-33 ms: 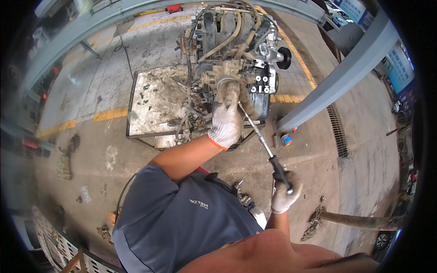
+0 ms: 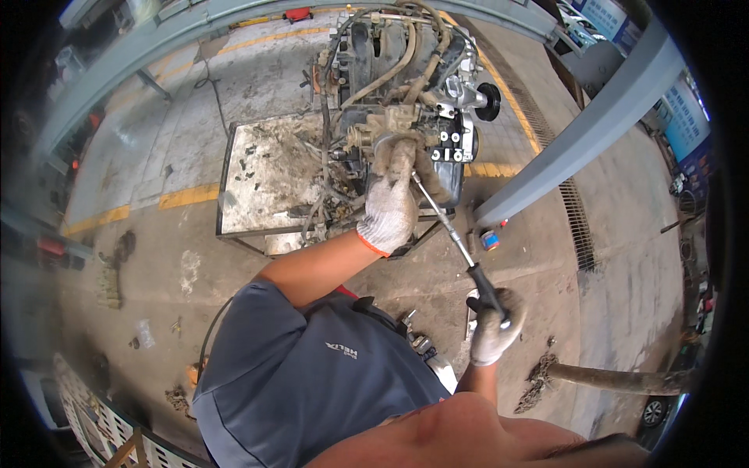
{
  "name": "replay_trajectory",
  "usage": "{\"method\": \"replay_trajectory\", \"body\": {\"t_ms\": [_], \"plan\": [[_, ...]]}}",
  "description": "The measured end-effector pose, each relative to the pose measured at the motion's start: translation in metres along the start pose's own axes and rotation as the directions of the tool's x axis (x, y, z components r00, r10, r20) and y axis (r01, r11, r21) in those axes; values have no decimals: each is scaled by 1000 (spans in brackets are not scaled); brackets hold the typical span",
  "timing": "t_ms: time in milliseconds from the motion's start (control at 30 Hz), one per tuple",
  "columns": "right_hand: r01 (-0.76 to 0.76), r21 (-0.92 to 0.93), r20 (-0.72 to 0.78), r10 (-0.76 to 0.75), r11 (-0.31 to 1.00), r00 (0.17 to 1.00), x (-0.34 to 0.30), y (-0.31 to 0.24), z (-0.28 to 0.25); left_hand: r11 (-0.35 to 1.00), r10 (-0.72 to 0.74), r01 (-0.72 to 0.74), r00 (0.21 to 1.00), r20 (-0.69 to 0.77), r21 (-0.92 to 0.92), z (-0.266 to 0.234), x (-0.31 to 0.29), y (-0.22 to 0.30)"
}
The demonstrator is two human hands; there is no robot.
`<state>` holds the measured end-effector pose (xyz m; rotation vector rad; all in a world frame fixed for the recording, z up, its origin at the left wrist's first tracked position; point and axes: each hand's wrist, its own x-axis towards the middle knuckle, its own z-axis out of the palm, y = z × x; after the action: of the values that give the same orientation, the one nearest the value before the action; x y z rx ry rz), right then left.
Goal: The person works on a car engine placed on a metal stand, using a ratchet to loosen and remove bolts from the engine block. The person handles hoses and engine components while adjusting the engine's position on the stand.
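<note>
A dirty car engine (image 2: 382,70) with hoses and a tan-stained housing (image 2: 386,121) stands before me. My left hand (image 2: 394,191), in a soiled white knit glove, is closed at the engine's near side, its fingers curled over the head end of a long ratchet wrench (image 2: 449,226). That head and whatever it fits on are hidden under the glove. The chrome shaft slants down to the right, ending in a black grip. Around the grip my gloved right hand (image 2: 498,331) is closed.
Left of the engine is a grimy metal-topped stand (image 2: 269,179) with loose debris. A grey post (image 2: 577,125) rises at the right, with a small blue can (image 2: 490,239) near its base. A floor grate (image 2: 577,226) runs beyond it. A brown pole (image 2: 616,378) lies lower right.
My right hand has swung the wrench handle slightly to the right. My left hand stays at the head end with hardly any shift.
</note>
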<state>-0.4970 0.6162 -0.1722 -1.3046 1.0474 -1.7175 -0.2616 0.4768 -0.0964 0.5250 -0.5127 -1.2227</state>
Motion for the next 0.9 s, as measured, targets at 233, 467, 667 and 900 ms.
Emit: {"method": "replay_trajectory", "body": {"t_ms": [233, 467, 667, 900], "plan": [[324, -233, 189, -284, 917, 940, 85, -38, 43, 807, -128, 46, 987, 98, 589, -108, 80, 21], [366, -393, -112, -439, 843, 891, 172, -110, 136, 892, -106, -129, 872, 477, 433, -154, 141, 150], [259, -749, -85, -476, 609, 875, 247, -159, 235, 763, -92, -138, 944, 316, 632, -261, 169, 171], [377, -810, 192, -404, 449, 894, 292, -181, 270, 445, 143, -361, 932, 334, 819, -309, 204, 160]]}}
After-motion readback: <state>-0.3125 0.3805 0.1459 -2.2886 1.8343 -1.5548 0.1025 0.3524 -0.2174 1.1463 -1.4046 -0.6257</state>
